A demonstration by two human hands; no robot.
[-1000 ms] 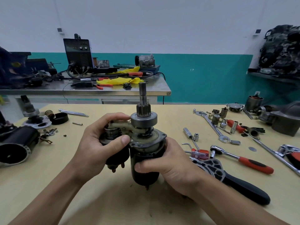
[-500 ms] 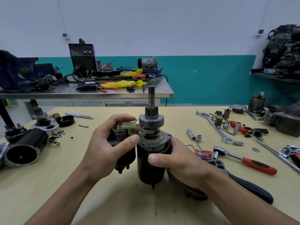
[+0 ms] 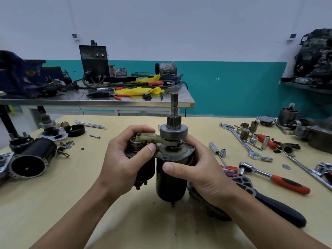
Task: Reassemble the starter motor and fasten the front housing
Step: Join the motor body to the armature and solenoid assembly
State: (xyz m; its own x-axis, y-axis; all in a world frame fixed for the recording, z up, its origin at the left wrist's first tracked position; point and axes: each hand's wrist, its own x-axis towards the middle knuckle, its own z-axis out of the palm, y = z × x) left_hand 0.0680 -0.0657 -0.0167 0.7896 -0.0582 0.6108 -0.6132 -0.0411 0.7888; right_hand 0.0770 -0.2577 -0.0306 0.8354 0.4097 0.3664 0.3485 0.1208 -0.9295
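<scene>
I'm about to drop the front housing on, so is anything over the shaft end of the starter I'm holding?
Nothing visible covers the shaft or pinion; both stand bare. But your left hand grips the solenoid, fingers curled over the fork lever beside the pinion; the right hand holds the motor body lower down.

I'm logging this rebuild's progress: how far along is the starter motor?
Done: the pinion drive and the shift fork sit on the shaft above the motor body, beside the solenoid. In hand: the left hand grips the solenoid, the right hand holds the motor body upright. Left: the shaft end is bare; a grey housing, likely the front one, lies at the table's right edge, and the ratchet lies untouched.
</scene>
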